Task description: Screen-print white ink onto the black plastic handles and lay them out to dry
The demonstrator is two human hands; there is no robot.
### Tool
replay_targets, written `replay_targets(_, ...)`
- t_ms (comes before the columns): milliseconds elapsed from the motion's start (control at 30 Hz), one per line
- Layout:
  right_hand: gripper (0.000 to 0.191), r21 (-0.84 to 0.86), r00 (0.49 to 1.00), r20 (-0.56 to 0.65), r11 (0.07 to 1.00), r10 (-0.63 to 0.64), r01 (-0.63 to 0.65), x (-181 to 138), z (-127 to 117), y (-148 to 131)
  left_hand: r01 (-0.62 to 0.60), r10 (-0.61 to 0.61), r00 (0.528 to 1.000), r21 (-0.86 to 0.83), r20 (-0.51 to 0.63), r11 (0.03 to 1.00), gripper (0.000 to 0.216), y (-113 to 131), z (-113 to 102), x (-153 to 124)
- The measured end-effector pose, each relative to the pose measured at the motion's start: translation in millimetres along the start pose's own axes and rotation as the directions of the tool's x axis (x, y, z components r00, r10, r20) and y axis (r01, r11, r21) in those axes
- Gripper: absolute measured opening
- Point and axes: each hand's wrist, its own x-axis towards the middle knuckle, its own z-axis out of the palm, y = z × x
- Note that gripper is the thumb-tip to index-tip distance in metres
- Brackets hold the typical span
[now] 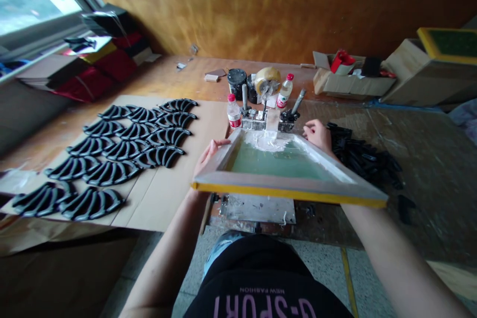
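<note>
A screen printing frame (pixel 290 186) with pale bars, yellow tape on its near edge and a green mesh tilts up in front of me. White ink and a pale squeegee blade (pixel 273 121) lie at its far end. My left hand (pixel 208 155) is at the left bar, fingertips against it and partly hidden. Beyond the right bar, my right hand (pixel 318 134) has its fingers curled; what they hold, if anything, is hidden. Beside that hand lies a pile of black plastic pieces (pixel 363 156). Under the frame a metal plate (pixel 261 208) shows.
Rows of black fan-shaped groups (pixel 112 171) cover a cardboard sheet (pixel 149 203) at left. Two red-capped bottles (pixel 234 112), dark tubs (pixel 237 84) and a tape roll (pixel 267 81) stand behind the frame clamp. Open cardboard boxes (pixel 346 82) stand at the back right.
</note>
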Motion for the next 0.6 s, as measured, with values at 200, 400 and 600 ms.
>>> replay_targets(200, 0.035, -0.013, 0.953, 0.256, 0.985, -0.164, 0.173, -73, 34, 0, -0.102, 0.093, 0.993, -0.142, -0.070, 0.985, 0.046, 16, 27, 28)
replay_targets(400, 0.012, -0.232, 0.898, 0.352, 0.904, -0.265, 0.358, -127, 55, -61, 0.371, -0.356, 0.926, -0.129, 0.128, 0.920, 0.058, -58, 42, -26)
replay_targets(600, 0.019, 0.018, 0.715, 0.418, 0.792, -0.561, 0.611, -181, 55, -104, 0.518, -0.518, 0.855, -0.037, 0.024, 0.854, 0.052, -119, 15, -57)
